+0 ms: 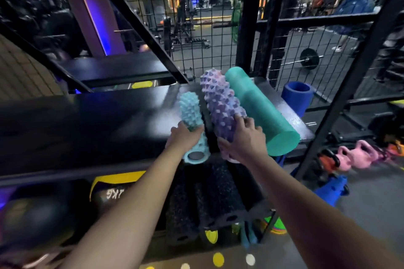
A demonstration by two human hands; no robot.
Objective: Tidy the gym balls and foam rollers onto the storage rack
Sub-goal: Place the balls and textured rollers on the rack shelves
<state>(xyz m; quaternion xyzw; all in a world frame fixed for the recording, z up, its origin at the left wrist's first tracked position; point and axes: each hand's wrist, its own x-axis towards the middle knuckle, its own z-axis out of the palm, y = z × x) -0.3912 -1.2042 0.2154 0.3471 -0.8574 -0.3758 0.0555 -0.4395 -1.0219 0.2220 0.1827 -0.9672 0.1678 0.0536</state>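
Observation:
Three foam rollers lie side by side on the black rack shelf (122,111), pointing away from me. My left hand (182,137) grips the small light-blue spiky roller (191,111) near its front end, which sticks out past the shelf edge. My right hand (244,140) is closed around the front part of the larger purple spiky roller (220,102). A smooth teal roller (258,107) rests right of it, touching the purple one.
Dark speckled rollers (209,199) and a black medicine ball (35,216) sit on the shelf below. A blue cylinder (297,94) stands beyond the shelf's right end. Pink kettlebells (358,155) line the floor at right. Wire mesh (196,28) backs the rack.

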